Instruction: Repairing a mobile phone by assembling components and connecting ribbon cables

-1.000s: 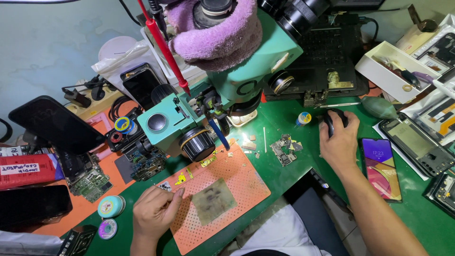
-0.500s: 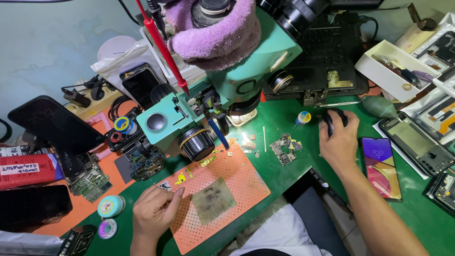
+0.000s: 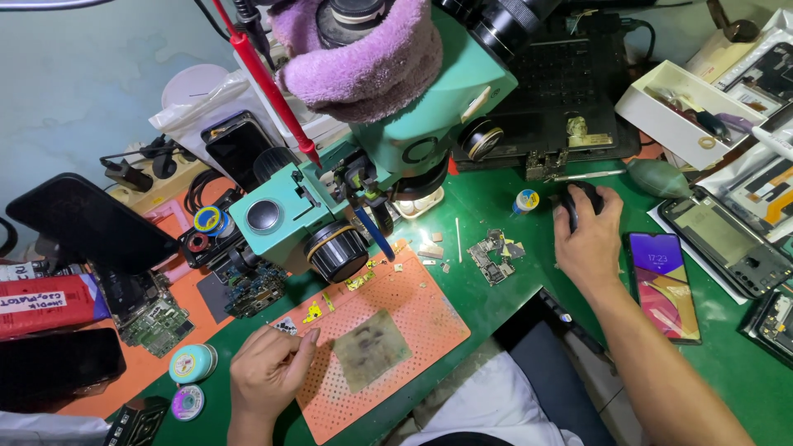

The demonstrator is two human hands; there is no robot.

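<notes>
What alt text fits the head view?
Seen from above, a person's right hand rests on a small black object on a green bench mat, while the left hand pinches a tiny part at the edge of a perforated orange work pad below a teal stereo microscope.

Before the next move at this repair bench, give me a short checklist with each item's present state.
1. Left hand steady at the orange perforated mat's edge: ok.
2. What the left fingertips pinch: cannot tell, too small.
3. Right hand on the black object on the green mat: ok.
4. Small circuit board apart from both hands: ok.
5. Lit phone lying flat beside the right wrist, untouched: ok.
6. Microscope lamp on: ok.
</notes>
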